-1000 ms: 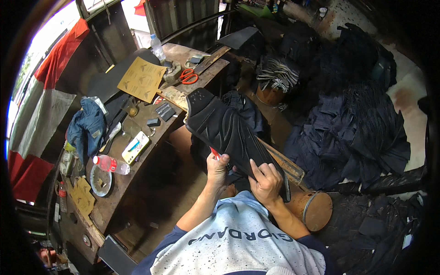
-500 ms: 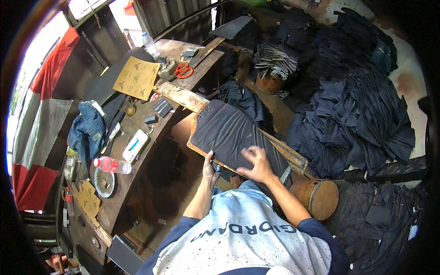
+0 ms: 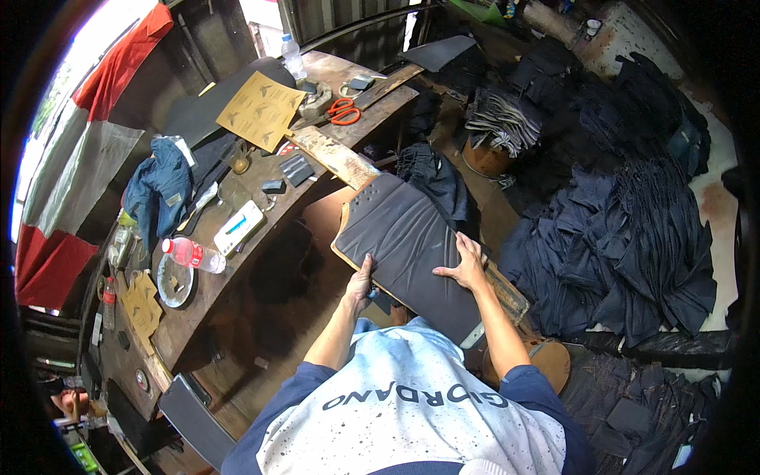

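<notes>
Head view: the left hand pinches the dark padded board by its near side edge, thumb on top, fingers mostly hidden below. The right hand touches the opposite edge, thumb and fingers spread. The board lies across the person's front, over a wooden plank jutting from the workbench; its long axis runs diagonally, the dotted end pointing forward-left toward the workbench, the other end back-right. Near the workbench's person-side edge, a plate holds small scraps; just beside it, a red-capped clear bottle contains pale liquid. At the far end's corner is another clear bottle. Beyond the board, a rusty drum bears folded grey cloth; whether the cloth sits inside is unclear.
</notes>
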`<state>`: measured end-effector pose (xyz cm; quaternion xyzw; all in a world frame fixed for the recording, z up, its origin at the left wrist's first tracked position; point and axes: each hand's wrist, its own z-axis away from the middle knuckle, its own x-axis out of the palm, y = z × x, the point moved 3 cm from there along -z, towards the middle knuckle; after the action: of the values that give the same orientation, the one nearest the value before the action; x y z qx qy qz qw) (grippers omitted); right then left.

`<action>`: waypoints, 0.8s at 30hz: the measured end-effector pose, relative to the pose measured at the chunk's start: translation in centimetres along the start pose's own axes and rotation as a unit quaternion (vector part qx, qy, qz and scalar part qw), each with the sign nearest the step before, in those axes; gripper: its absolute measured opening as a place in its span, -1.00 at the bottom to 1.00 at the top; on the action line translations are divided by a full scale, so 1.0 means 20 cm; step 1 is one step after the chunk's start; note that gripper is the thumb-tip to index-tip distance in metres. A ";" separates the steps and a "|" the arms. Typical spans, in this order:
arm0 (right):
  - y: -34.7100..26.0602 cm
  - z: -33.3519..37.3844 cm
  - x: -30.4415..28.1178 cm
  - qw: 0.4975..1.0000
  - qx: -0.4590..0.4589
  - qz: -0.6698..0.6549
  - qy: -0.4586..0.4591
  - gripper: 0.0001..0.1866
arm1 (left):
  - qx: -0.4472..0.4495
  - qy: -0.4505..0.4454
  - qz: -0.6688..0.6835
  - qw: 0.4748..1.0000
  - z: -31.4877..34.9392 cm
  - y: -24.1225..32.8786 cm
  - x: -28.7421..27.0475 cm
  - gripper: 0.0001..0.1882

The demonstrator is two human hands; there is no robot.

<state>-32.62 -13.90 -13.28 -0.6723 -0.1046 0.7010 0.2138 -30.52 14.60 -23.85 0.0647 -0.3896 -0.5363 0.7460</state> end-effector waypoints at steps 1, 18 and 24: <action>0.00 0.00 0.00 1.000 -0.005 0.001 -0.002 0.28 | -0.005 -0.004 0.006 1.000 0.00 0.00 0.00 -0.39; 0.14 -0.13 -0.02 0.995 0.007 -0.103 0.005 0.22 | 0.035 -0.007 0.071 0.997 0.13 0.02 0.14 -0.42; 0.10 -0.15 0.00 0.997 -0.012 -0.077 0.003 0.22 | 0.055 0.002 0.000 0.998 0.04 0.07 0.13 -0.37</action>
<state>-30.02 -16.07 -14.27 -0.6668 -0.1639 0.6794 0.2588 -29.65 13.20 -21.25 0.1069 -0.4172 -0.5142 0.7417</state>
